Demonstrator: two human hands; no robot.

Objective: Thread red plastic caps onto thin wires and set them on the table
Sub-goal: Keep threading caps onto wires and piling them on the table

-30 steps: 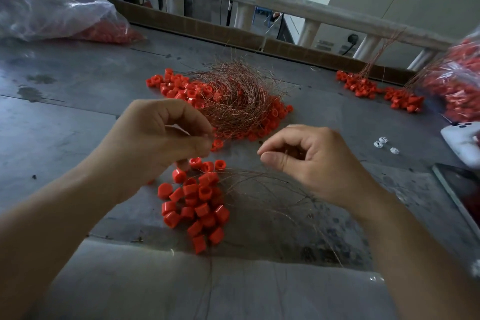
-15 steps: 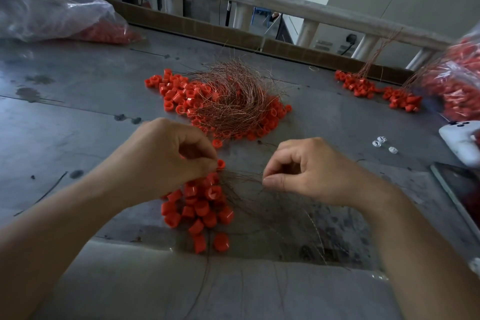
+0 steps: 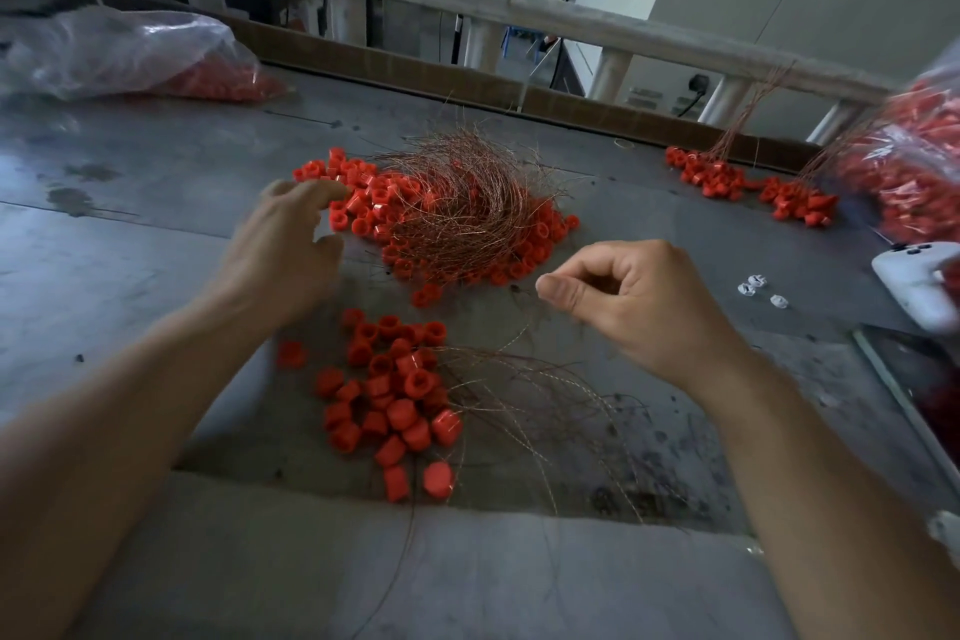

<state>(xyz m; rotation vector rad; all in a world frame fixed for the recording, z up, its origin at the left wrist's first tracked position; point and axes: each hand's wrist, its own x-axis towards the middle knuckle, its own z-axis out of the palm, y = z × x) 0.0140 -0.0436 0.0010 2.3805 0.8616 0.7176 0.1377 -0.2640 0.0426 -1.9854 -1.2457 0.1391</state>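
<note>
At the near middle of the counter (image 3: 130,276), the right hand (image 3: 639,301) is curled, thumb pressed to forefinger, pinching what appears to be a thin wire (image 3: 519,290); its end shows just left of the thumb. The left hand (image 3: 291,244), blurred, is spread and holds nothing visible. Its fingertips sit at the left edge of the far heap of red caps (image 3: 363,208), which is overlaid by a copper wire tangle (image 3: 467,208). A near pile of caps (image 3: 400,395) lies between the forearms, with loose wires (image 3: 545,395) fanned just to its right.

Risks, as judged:
- A cap pulled from the far heap may drag snagged strands with it, since caps and tangle are interlaced.
- The pinched wire is fine and could slip or bend on meeting a cap's hole.
- Caps are round and may roll off the near edge.

Containers: a clear plastic bag (image 3: 130,52) at far left holds red caps. A second bag (image 3: 914,161) at the right edge, blurred, holds the same.
</note>
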